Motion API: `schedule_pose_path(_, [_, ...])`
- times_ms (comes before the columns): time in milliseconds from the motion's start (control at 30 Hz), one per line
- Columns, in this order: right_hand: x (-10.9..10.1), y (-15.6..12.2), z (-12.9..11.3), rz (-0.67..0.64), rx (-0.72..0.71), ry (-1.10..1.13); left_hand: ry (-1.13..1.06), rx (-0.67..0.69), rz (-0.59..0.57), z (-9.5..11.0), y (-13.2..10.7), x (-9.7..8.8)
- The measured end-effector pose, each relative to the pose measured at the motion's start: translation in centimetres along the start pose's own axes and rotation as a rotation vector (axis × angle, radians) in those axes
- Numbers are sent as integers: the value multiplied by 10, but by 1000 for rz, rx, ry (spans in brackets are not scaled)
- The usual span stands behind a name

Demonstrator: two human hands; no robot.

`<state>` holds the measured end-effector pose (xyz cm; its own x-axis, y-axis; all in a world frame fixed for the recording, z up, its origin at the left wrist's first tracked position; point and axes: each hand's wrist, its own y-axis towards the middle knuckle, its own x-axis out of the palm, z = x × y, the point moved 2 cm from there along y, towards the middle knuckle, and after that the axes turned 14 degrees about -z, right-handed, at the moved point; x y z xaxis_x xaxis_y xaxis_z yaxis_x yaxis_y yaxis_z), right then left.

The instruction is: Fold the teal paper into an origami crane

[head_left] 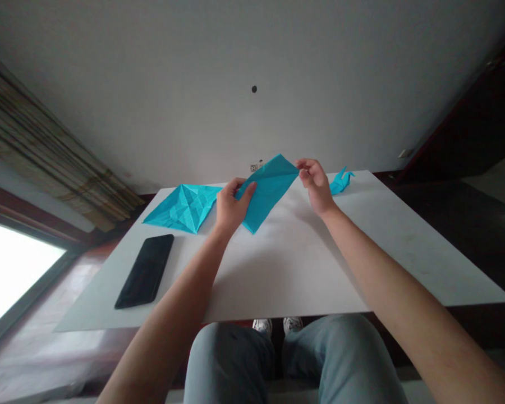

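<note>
A folded sheet of blue origami paper (pixel 271 188) is held up at a tilt over the middle of the white table. My left hand (pixel 232 206) grips its left side, with the thumb on the near face and the fingers behind. At the upper right corner, my right hand (pixel 315 182) pinches the paper's tip between thumb and fingers. To the left lies a creased, unfolded blue sheet (pixel 180 207), its right end partly behind my left hand. A folded blue paper crane (pixel 340 182) stands just beyond my right hand.
A black phone (pixel 145 272) lies on the left part of the white table (pixel 404 258). Behind the table rises a pale wall (pixel 185 101). A curtain (pixel 46 146) hangs at the left. My knees are below the near table edge.
</note>
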<state>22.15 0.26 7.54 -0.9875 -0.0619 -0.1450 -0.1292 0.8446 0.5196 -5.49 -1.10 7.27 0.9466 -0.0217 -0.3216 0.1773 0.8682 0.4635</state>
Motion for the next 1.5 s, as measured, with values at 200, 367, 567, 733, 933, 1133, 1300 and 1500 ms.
schedule_pose_path(200, [26, -8, 13, -356, 208, 196, -362, -215, -47, -23, 5, 12])
schedule_pose_path(367, [34, -12, 25, -353, 281, 195, -342, -289, -197, -39, -1, 19])
schedule_pose_path(567, [21, -13, 45, -310, 291, 241, -29, -220, -159, -50, -1, 13])
schedule_pose_path(733, [20, -15, 50, -285, 317, 269, 25, -193, -250, -56, -3, 13])
schedule_pose_path(933, [28, -16, 55, -417, 331, 272, -27, -225, -383, -50, -8, 17])
schedule_pose_path(1133, [22, -14, 55, -324, 295, 136, 42, -186, -380, -50, -9, 18])
schedule_pose_path(1300, [21, -15, 51, -351, 303, 92, 0, -184, -332, -57, -7, 18])
schedule_pose_path(1500, [22, -15, 56, -382, 284, 103, -175, -199, -368, -62, -9, 23])
